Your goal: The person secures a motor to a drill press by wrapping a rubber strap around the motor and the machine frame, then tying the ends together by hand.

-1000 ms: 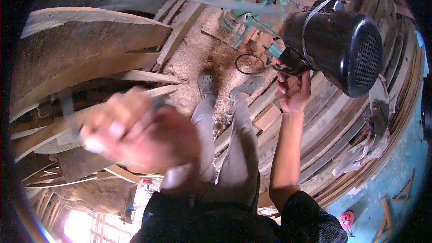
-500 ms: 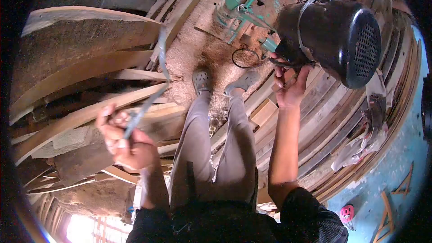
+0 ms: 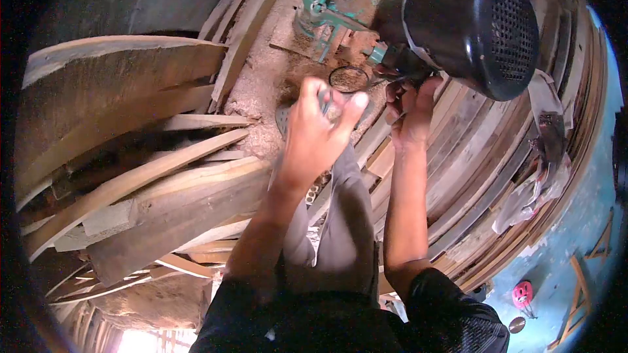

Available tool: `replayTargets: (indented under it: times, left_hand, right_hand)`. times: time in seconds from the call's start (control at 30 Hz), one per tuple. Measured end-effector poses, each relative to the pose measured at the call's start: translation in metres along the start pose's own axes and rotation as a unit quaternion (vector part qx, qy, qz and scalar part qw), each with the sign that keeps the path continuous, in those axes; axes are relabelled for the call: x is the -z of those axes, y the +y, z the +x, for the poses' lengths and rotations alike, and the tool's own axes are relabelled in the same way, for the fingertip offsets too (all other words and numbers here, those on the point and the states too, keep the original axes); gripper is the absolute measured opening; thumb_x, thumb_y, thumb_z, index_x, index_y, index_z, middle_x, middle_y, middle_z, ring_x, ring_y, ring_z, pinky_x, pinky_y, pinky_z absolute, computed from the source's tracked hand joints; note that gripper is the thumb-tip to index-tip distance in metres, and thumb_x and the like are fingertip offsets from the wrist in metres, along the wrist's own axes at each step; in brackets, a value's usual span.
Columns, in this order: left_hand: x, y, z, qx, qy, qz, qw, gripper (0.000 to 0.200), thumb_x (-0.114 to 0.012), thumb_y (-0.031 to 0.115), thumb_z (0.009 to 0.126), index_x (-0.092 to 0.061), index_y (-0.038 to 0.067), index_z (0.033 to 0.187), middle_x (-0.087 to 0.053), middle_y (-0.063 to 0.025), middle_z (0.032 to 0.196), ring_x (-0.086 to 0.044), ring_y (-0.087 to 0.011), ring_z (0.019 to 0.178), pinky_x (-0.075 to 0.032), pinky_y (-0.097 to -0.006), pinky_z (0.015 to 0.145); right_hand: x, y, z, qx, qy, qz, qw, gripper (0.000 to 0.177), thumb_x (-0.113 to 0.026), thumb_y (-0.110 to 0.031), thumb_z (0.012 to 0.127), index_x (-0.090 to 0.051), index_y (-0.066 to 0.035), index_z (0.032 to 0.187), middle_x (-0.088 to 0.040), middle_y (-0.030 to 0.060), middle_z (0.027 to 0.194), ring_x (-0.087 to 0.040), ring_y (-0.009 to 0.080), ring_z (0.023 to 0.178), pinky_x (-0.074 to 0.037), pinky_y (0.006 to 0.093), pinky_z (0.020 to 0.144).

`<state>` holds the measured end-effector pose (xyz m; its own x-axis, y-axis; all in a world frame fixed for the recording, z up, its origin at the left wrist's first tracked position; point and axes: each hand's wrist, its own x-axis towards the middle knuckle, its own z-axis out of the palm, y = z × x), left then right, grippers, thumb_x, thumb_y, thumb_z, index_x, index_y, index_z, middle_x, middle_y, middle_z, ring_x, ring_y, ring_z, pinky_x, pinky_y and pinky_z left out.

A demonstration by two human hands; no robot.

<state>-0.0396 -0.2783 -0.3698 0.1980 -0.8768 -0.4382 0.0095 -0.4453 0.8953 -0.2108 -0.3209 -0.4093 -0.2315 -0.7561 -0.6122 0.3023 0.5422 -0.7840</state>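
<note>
My left hand (image 3: 317,121) is closed in front of my feet, a little left of my right hand. A bit of grey strap (image 3: 324,99) shows between its fingers; the rest of the strap is hidden or blurred. My right hand (image 3: 412,114) reaches up under a black motor housing (image 3: 481,29) with a perforated end. Its fingers are curled at the dark part below the housing, and what they grip is hidden. Around the housing runs a pale strap (image 3: 411,16). A thin black ring (image 3: 348,79) lies just beyond my left hand.
A green metal machine frame (image 3: 320,6) stands on the sawdust-covered floor (image 3: 258,85). Curved wooden boards (image 3: 118,91) are stacked on the left, long planks (image 3: 471,157) on the right. A plastic bag (image 3: 536,189) lies on the planks near a blue wall (image 3: 536,255).
My left hand has swung from the far left to the middle, close to my right hand, bringing the strap along. My right hand stays under the housing. The view has shifted slightly.
</note>
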Motion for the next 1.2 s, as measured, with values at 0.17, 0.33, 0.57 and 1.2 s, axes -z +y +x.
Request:
replayTargets:
  times: [0.17, 0.33, 0.57, 1.2]
  left_hand:
    - [-0.023, 0.017, 0.042, 0.011, -0.017, 0.076, 0.997, 0.035, -0.071, 0.034, 0.093, -0.054, 0.004, 0.099, -0.06, -0.0034, 0.089, -0.053, -0.0113, 0.082, -0.045, -0.0293, 0.077]
    - [-0.036, 0.005, 0.064, 0.015, -0.108, -0.097, 0.989, 0.05, -0.082, 0.038, 0.079, -0.052, 0.001, 0.093, -0.058, -0.0019, 0.083, -0.054, -0.012, 0.077, -0.045, -0.0278, 0.071]
    - [-0.037, 0.02, 0.07, 0.062, -0.117, -0.148, 0.98, 0.03, -0.081, 0.013, 0.082, -0.056, 0.005, 0.097, -0.063, -0.0013, 0.088, -0.058, -0.0098, 0.082, -0.046, -0.0254, 0.075]
    - [-0.046, 0.002, 0.043, 0.1, -0.004, -0.239, 0.966, 0.033, -0.064, 0.033, 0.098, -0.061, 0.009, 0.121, -0.067, -0.0038, 0.106, -0.065, -0.015, 0.081, -0.055, -0.0293, 0.069]
  right_hand:
    - [0.001, -0.007, 0.0, 0.051, -0.062, -0.009, 0.997, 0.046, -0.051, -0.06, 0.098, -0.058, -0.015, 0.1, -0.062, -0.0009, 0.079, -0.057, 0.0094, 0.065, -0.039, 0.023, 0.05]
    - [0.008, -0.003, 0.006, 0.046, -0.077, -0.009, 0.996, 0.037, -0.054, -0.052, 0.1, -0.056, -0.015, 0.098, -0.06, -0.0018, 0.081, -0.057, 0.0088, 0.066, -0.039, 0.0221, 0.051]
    - [-0.002, -0.008, -0.005, 0.051, -0.084, 0.025, 0.995, 0.027, -0.056, -0.043, 0.101, -0.052, -0.017, 0.107, -0.057, -0.0035, 0.087, -0.057, 0.008, 0.068, -0.04, 0.022, 0.053]
    - [-0.004, 0.032, -0.054, 0.079, -0.106, -0.062, 0.989, 0.033, -0.073, -0.007, 0.082, -0.066, -0.006, 0.114, -0.069, 0.0015, 0.104, -0.058, 0.0087, 0.083, -0.045, 0.0238, 0.071]
